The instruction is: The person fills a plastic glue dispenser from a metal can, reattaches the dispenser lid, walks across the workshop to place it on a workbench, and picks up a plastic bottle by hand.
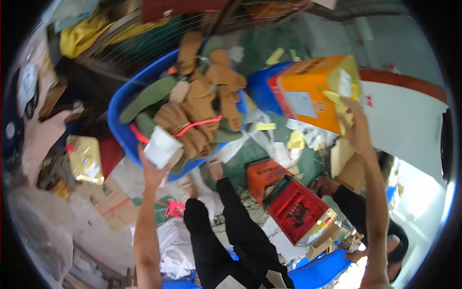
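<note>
My left hand (153, 168) is closed around a white cup-like container (162, 146) at the near rim of a blue tub (115, 113). Brown and green sole-shaped pieces (198, 98) fill the tub, with a pink-red strip (198, 124) across them. On the right, my right hand (355, 126) grips the end of a large orange tin (308, 94), which looks tilted. Something yellow and crumpled lies by its fingers on the tin; I cannot make out what it is. Behind the tin stands a blue container (262, 89).
A red tin (296, 207) and an orange-red box (264, 176) stand near my legs. At left are a yellowish jug (85, 159) and flattened cardboard (108, 202). Scraps and white plastic (175, 245) litter the floor. Another person's hand (356, 255) shows at lower right.
</note>
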A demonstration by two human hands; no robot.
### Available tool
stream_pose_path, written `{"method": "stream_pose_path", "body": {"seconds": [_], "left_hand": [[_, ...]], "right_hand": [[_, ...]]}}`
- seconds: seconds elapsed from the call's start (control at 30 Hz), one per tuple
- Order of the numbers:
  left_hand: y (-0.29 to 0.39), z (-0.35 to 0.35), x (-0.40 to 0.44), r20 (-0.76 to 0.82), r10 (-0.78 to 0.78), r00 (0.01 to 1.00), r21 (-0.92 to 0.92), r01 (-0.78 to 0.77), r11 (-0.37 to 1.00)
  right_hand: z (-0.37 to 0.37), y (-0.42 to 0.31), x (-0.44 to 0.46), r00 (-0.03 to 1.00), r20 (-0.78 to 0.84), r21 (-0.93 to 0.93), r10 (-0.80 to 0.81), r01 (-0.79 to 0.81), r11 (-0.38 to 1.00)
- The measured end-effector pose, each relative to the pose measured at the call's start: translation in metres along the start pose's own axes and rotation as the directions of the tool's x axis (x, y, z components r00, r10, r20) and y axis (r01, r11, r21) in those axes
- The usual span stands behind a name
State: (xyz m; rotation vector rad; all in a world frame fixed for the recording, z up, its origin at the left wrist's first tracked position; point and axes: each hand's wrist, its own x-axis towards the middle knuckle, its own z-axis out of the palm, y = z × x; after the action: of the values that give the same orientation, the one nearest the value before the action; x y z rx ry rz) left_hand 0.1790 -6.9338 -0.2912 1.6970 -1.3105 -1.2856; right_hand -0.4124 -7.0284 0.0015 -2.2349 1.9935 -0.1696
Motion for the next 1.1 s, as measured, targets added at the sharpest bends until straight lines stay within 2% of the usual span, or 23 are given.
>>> {"method": "stream_pose_path", "body": {"seconds": [0.03,0.07,0.1,0.13,0.17,0.3,0.43,0.47,0.57,0.6,0.7,0.77,0.8,0.83,0.87,0.93,1.0,1.1], "left_hand": [[-0.008,0.000,0.000,-0.046,0.034,0.998,0.199,-0.024,0.980],[0.006,0.001,0.000,-0.071,-0.049,0.996,0.186,0.061,0.981],[-0.003,0.002,0.000,-0.095,-0.089,0.992,0.175,0.104,0.979],[0.008,0.004,0.004,-0.093,-0.037,0.995,0.112,0.047,0.993],[0.022,0.004,0.005,-0.098,-0.081,0.992,0.136,0.094,0.986],[0.039,0.004,-0.004,-0.119,-0.110,0.987,0.075,0.119,0.990],[0.058,-0.005,-0.024,-0.127,-0.129,0.983,0.126,0.145,0.981],[0.062,-0.008,-0.031,-0.140,-0.114,0.984,0.160,0.136,0.978],[0.089,-0.020,-0.060,-0.138,-0.115,0.984,0.092,0.128,0.987],[0.098,-0.025,-0.072,-0.158,-0.142,0.977,0.088,0.157,0.984],[0.130,-0.044,-0.110,-0.183,-0.076,0.980,0.201,0.113,0.973],[0.150,-0.060,-0.140,-0.159,-0.123,0.980,0.135,0.145,0.980],[0.158,-0.067,-0.156,-0.189,-0.078,0.979,0.178,0.113,0.977],[0.165,-0.076,-0.173,-0.223,-0.034,0.974,0.229,0.086,0.969],[0.174,-0.086,-0.190,-0.242,-0.021,0.970,0.176,0.065,0.982],[0.191,-0.110,-0.225,-0.287,-0.013,0.958,0.111,0.046,0.993],[0.201,-0.137,-0.261,-0.335,-0.008,0.942,0.128,0.053,0.990],[0.215,-0.175,-0.315,-0.424,-0.050,0.904,0.064,0.085,0.994]], "right_hand": [[0.006,0.000,0.022,0.996,0.059,0.004,-0.063,0.063,0.998],[0.006,0.001,0.041,0.985,0.116,0.011,-0.128,0.128,0.992],[0.011,0.012,0.045,0.980,0.178,0.008,-0.087,0.087,0.996],[0.015,0.025,0.045,0.970,0.240,-0.010,-0.047,0.051,0.999],[0.018,0.033,0.045,0.966,0.256,0.010,-0.034,0.033,0.999],[0.016,0.039,0.056,0.947,0.322,-0.011,0.000,0.004,1.000],[0.003,0.046,0.064,0.923,0.384,-0.063,-0.024,0.052,0.997],[-0.002,0.047,0.062,0.942,0.336,-0.067,-0.020,0.045,0.997],[-0.022,0.022,0.059,0.978,0.209,-0.032,-0.021,0.028,0.999],[-0.032,0.001,0.059,0.983,0.180,0.001,-0.028,0.028,1.000],[-0.050,-0.062,0.047,0.988,0.118,0.082,-0.095,0.086,0.993],[-0.054,-0.110,0.034,0.979,0.067,0.138,-0.195,0.184,0.973],[-0.055,-0.141,0.030,0.963,0.035,0.175,-0.268,0.259,0.950],[-0.062,-0.178,0.027,0.960,0.086,0.259,-0.266,0.237,0.937],[-0.069,-0.216,0.024,0.951,0.141,0.338,-0.276,0.216,0.916],[-0.076,-0.277,0.017,0.906,0.090,0.383,-0.414,0.352,0.854],[-0.095,-0.356,0.001,0.915,0.115,0.510,-0.386,0.279,0.814],[-0.116,-0.465,-0.024,0.860,0.048,0.609,-0.508,0.378,0.697]]}}
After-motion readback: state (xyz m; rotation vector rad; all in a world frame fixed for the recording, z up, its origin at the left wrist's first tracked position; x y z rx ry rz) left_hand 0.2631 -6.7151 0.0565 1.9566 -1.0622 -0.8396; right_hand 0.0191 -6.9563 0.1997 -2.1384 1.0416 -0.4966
